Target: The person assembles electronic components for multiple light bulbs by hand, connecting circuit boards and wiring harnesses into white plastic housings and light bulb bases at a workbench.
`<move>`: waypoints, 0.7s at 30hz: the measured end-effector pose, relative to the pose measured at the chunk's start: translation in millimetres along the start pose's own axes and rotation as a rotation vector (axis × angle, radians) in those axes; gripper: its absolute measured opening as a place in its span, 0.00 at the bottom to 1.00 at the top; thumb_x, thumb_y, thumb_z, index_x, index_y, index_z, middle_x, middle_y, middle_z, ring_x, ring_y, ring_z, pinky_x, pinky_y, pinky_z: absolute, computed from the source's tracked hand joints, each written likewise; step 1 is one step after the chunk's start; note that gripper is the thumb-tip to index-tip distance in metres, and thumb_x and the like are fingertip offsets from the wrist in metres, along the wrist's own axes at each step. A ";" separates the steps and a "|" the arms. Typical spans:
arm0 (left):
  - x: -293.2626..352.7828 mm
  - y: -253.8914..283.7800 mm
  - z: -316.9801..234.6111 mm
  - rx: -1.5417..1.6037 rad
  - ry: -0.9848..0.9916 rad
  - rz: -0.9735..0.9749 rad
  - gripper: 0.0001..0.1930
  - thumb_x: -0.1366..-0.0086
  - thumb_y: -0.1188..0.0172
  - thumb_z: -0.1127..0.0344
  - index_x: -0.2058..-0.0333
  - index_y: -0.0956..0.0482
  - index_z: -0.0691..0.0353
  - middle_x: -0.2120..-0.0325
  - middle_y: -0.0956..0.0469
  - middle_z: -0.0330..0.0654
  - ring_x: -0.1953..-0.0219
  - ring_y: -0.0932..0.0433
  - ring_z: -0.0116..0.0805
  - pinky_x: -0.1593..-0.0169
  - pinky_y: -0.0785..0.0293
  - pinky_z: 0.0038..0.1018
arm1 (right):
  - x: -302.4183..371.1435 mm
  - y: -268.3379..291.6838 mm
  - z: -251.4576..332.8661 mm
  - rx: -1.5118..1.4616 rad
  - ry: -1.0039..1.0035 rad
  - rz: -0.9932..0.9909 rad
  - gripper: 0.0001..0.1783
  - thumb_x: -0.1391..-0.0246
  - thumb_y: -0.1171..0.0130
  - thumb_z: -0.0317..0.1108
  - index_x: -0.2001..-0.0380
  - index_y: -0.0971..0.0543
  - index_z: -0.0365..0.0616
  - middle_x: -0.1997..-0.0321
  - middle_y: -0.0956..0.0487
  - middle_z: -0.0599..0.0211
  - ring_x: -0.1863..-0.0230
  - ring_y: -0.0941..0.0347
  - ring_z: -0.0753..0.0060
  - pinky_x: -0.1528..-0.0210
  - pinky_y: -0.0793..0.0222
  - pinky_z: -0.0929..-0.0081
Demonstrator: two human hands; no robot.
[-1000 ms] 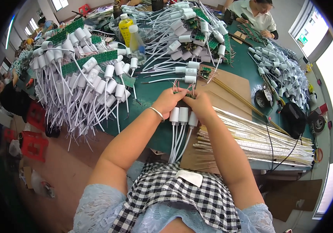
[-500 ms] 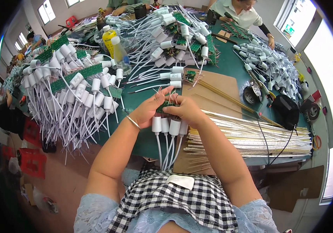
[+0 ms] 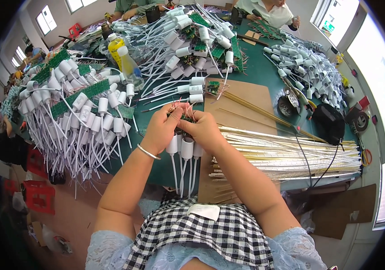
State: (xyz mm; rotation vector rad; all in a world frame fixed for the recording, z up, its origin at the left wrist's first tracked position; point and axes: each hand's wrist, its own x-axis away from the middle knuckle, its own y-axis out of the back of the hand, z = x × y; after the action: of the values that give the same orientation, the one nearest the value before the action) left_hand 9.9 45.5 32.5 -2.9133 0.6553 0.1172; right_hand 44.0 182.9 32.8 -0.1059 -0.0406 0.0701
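Note:
Between both hands, over the near part of the table, is a small green circuit board (image 3: 187, 118) with thin reddish wires sticking up. White cylindrical caps (image 3: 186, 148) hang below it, their white cables running down toward my apron. My left hand (image 3: 163, 128) is closed at the board's left side, thumb and fingers pinched near the wires. My right hand (image 3: 204, 130) grips the right side, fingers bent over it. Much of the board is hidden by the fingers. Just beyond lie several white caps with cables (image 3: 196, 90) and another small green board (image 3: 213, 87).
Large piles of capped cables lie to the left (image 3: 89, 108), far middle (image 3: 192, 40) and far right (image 3: 309, 67). A yellow bottle (image 3: 115, 48) stands beyond. Long thin strips (image 3: 282, 153) cover the right side, near a brown board (image 3: 242, 96). A co-worker (image 3: 269, 13) sits opposite.
My left hand's fingers, spread before, have closed in at the board and wires. Both hands and the hanging caps sit slightly further left in view. The co-worker's reaching hand has lifted off the far-right pile.

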 end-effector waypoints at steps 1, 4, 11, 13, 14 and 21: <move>0.4 0.8 4.0 -0.021 -0.027 -0.029 0.16 0.32 0.52 0.62 0.55 0.28 0.70 0.61 0.23 0.43 0.60 0.25 0.28 0.53 0.31 0.23 | -0.5 -0.5 -1.1 0.026 -0.030 -0.009 0.12 0.48 0.38 0.35 0.65 0.22 0.37 0.73 0.24 0.75 0.75 0.35 0.87 0.74 0.38 0.84; -3.6 3.7 20.4 -0.224 -0.098 -0.091 0.16 0.33 0.51 0.61 0.58 0.26 0.70 0.65 0.21 0.44 0.63 0.24 0.28 0.57 0.30 0.23 | -5.1 1.2 -11.8 0.014 -0.053 -0.012 0.11 0.48 0.39 0.35 0.66 0.22 0.37 0.74 0.25 0.76 0.76 0.36 0.88 0.75 0.39 0.84; -11.0 -3.5 25.7 -0.371 -0.160 -0.189 0.14 0.35 0.49 0.61 0.62 0.24 0.67 0.72 0.21 0.47 0.70 0.22 0.35 0.65 0.29 0.27 | -16.1 7.4 -20.5 0.052 -0.136 -0.013 0.09 0.47 0.41 0.33 0.68 0.22 0.37 0.76 0.25 0.75 0.77 0.36 0.88 0.78 0.41 0.85; -11.1 -15.4 20.4 -0.699 -0.086 -0.217 0.14 0.33 0.51 0.63 0.62 0.24 0.69 0.69 0.21 0.43 0.67 0.24 0.26 0.62 0.30 0.22 | -23.5 12.6 -37.1 0.152 -0.069 -0.067 0.10 0.48 0.41 0.35 0.69 0.22 0.37 0.77 0.24 0.74 0.78 0.36 0.85 0.77 0.39 0.81; -14.1 -15.5 28.8 -0.665 -0.163 -0.253 0.13 0.34 0.50 0.62 0.63 0.23 0.68 0.70 0.20 0.44 0.68 0.24 0.27 0.64 0.31 0.24 | -25.5 14.4 -43.5 0.250 0.001 -0.112 0.11 0.49 0.41 0.36 0.70 0.21 0.37 0.78 0.23 0.73 0.80 0.35 0.82 0.77 0.36 0.78; -62.6 7.4 -4.0 -0.772 -0.222 0.001 0.27 0.42 0.42 0.51 0.49 0.31 0.62 0.63 0.22 0.54 0.61 0.22 0.50 0.56 0.28 0.32 | -52.9 -4.9 -24.9 -0.141 0.023 -0.161 0.10 0.48 0.43 0.34 0.67 0.22 0.38 0.73 0.23 0.71 0.75 0.32 0.80 0.73 0.35 0.79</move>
State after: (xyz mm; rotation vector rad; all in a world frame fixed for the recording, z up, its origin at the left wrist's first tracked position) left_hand -49.5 64.4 42.3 -3.5244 0.6848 0.8566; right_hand -7.2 171.6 6.6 -0.2439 -0.0308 -0.0952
